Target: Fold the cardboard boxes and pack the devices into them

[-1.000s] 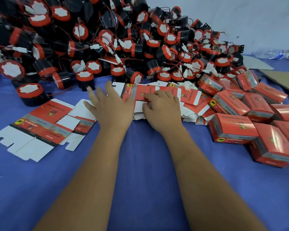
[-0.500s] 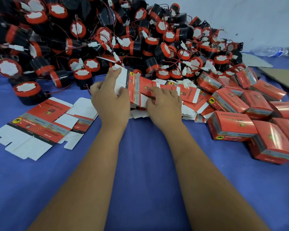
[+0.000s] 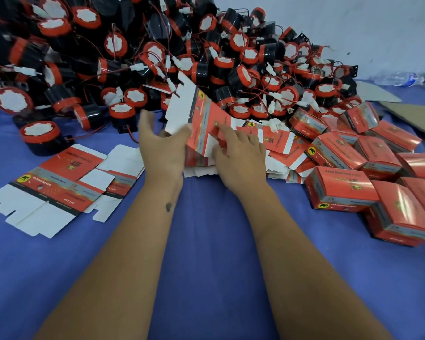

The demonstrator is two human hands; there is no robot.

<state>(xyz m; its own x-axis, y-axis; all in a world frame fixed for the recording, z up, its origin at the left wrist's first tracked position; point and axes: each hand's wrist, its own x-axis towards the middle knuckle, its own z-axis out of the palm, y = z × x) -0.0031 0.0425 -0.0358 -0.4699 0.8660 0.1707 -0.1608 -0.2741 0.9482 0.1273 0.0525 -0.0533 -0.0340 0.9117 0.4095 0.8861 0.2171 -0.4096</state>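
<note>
Nearest, both forearms reach up toward the stack of flat blanks [image 3: 231, 168] on the blue cloth. Above the stack's left end, a flat box blank [image 3: 196, 111] tilts up, its long axis running up and left from the stack. The left hand [image 3: 162, 148] pinches its lower left edge with the thumb, the other fingers loosely spread; the right hand [image 3: 238, 153] presses fingertips on its red panel (grip unclear). Beyond the stack rises the pile of devices [image 3: 157, 52].

light: bright, even, soft shadows | glare: glossy folded boxes [image 3: 341, 190] | blur: left hand [image 3: 161, 146] | edges: wide-angle bowing
</note>
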